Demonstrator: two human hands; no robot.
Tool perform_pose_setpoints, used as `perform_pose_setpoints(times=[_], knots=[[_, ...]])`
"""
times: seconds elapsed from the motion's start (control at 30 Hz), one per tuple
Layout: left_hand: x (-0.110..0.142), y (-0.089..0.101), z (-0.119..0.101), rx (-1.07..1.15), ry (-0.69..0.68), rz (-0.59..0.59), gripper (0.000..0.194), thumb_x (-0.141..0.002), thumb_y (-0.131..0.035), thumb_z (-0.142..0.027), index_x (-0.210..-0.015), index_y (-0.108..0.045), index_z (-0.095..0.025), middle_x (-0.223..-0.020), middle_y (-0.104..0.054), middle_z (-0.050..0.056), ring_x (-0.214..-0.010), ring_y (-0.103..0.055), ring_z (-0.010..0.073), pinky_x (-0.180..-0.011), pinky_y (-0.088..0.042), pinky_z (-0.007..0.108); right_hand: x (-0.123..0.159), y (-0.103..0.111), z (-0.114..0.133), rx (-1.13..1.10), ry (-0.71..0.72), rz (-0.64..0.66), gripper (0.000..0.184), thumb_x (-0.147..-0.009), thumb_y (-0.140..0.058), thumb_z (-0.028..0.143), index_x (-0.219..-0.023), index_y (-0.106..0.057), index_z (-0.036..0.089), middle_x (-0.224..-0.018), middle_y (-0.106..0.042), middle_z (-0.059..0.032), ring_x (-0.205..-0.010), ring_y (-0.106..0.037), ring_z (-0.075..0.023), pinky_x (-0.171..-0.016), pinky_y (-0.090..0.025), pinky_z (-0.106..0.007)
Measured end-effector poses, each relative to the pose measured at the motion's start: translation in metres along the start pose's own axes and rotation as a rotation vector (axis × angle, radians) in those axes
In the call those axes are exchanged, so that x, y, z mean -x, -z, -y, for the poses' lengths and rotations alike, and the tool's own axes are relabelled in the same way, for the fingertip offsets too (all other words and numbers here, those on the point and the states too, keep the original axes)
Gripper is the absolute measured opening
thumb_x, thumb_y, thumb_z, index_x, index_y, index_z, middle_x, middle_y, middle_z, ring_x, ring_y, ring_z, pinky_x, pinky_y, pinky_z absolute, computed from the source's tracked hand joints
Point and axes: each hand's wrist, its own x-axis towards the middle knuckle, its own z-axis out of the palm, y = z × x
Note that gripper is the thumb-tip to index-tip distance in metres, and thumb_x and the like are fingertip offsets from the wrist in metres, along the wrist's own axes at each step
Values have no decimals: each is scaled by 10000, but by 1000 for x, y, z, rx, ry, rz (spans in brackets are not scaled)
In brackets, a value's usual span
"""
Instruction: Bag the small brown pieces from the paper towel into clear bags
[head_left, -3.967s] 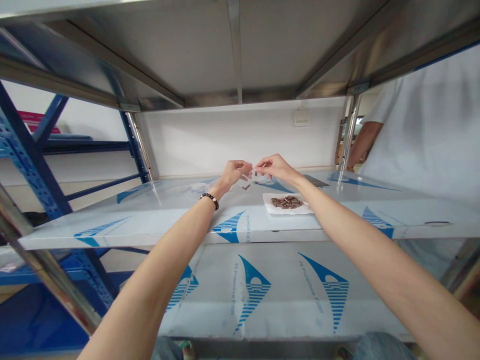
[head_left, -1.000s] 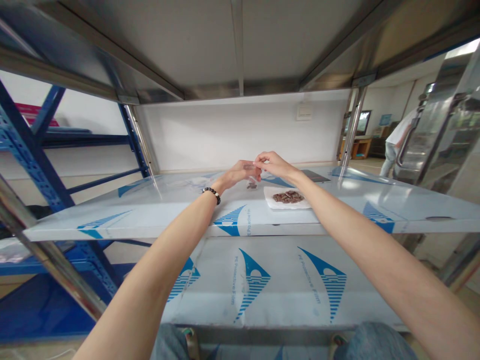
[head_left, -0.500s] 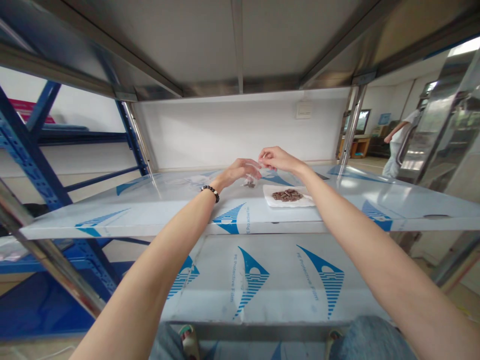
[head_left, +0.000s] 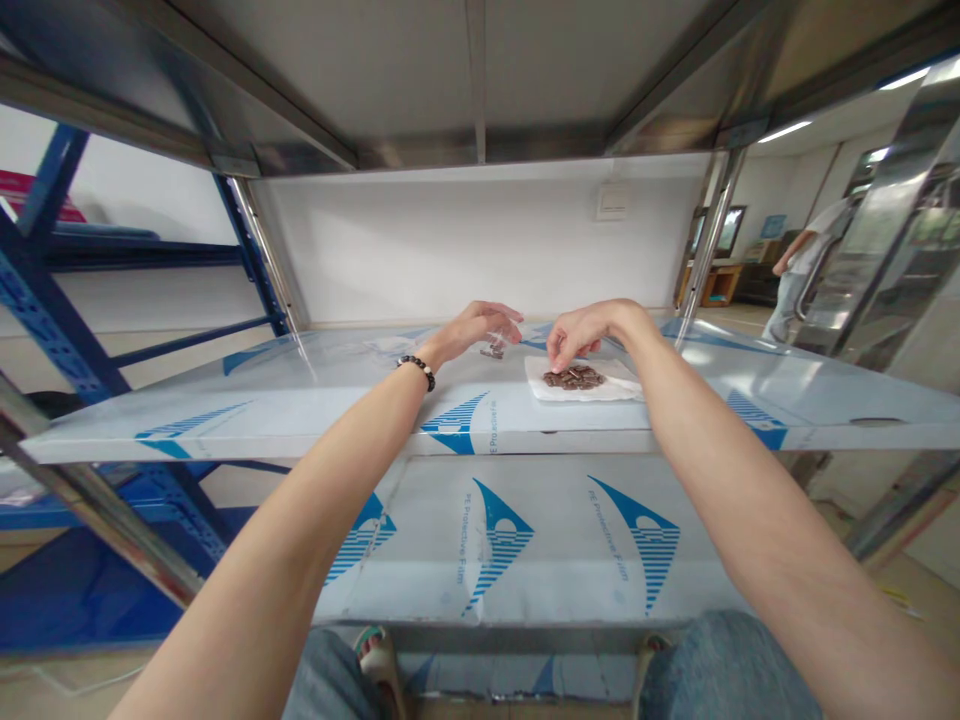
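A stainless steel shelving unit [head_left: 472,70] frames the view, its upper shelf overhead and its steel uprights at each side. Behind it stands a plain white wall [head_left: 480,240] with a small white wall plate [head_left: 612,202] high up. To the left is a blue metal rack [head_left: 45,290] with perforated uprights, and a red-pink object [head_left: 22,185] shows on its upper level. To the right, a tall, reflective steel door [head_left: 900,230] stands near the shelving. Beyond, a dark-framed window or screen [head_left: 712,230] sits above a low wooden cabinet [head_left: 721,287]. Ceiling strip lights [head_left: 784,130] glow over a pale floor [head_left: 892,590].
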Motion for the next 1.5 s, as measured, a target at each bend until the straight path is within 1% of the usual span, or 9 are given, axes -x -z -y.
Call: perform_pose_setpoints(times=[0.2,0.37,0.53,0.63,0.87,1.0,1.07,1.3,1.5], knots=[[-1,-2,-2,-16,2,-5,294,-875,-676,-250,-1113,-768,-104,-887,-772,123,-892,-709,211,-804,-536,347,-7,-7,1,-55,-24,21,486,-492,-1038,467,-835,-833,191,-770,-708,-29,-729,-601,-181,-661,-439,-314],[0,-1,-1,-27,-3,1,290,-888,-674,-251,-1122,-767,-107,-917,-772,128,-901,-707,206,-809,-529,345,-11,-5,-2,-120,47,-23,413,-515,-1034,413,-793,-832,185,-729,-702,-26,-642,-559,-150,-591,-406,-302],[0,0,0,9,-23,11,314,-860,-701,-250,-1130,-777,-109,-937,-773,131,-890,-709,204,-798,-532,334,-12,-5,2,-356,336,-253,297,-658,-992,374,-768,-805,171,-610,-630,-15,-545,-502,-122,-512,-358,-282],[-1,-1,0,16,-19,18,301,-852,-697,-248,-1105,-782,-110,-929,-774,132,-879,-710,202,-793,-539,330,-13,-8,6,-508,467,-379,272,-734,-961,361,-782,-785,159,-630,-653,-41,-562,-560,-143,-498,-393,-279],[-2,0,1,66,-20,9,273,-903,-689,-278,-1112,-770,-120,-925,-775,130,-874,-712,200,-815,-548,349,-22,-17,15,-713,580,-663,251,-805,-920,319,-781,-731,156,-681,-712,-67,-580,-610,-139,-485,-441,-249],[-2,0,2,72,-9,18,293,-907,-703,-303,-1131,-772,-128,-921,-776,127,-899,-715,208,-849,-548,365,-36,-23,24,-852,631,-890,321,-801,-928,382,-794,-679,179,-716,-732,-51,-600,-624,-128,-500,-470,-230],[-1,0,3,67,-10,22,309,-904,-708,-316,-1140,-772,-127,-920,-773,125,-906,-714,214,-851,-547,373,-42,-25,27,-868,634,-950,343,-788,-933,413,-800,-676,186,-720,-729,-45,-616,-631,-137,-490,-464,-227],[0,-2,-2,53,0,28,323,-880,-714,-317,-1136,-774,-129,-924,-759,126,-919,-702,212,-849,-542,362,-56,-34,23,-810,671,-940,253,-802,-862,398,-808,-721,188,-774,-709,-41,-654,-586,-146,-531,-450,-261],[3,-4,-7,50,-10,47,286,-883,-707,-333,-1085,-766,-140,-930,-756,123,-927,-698,209,-853,-548,354,-56,-36,24,-718,658,-902,232,-839,-806,408,-841,-726,191,-759,-668,-38,-723,-578,-168,-604,-424,-287]])
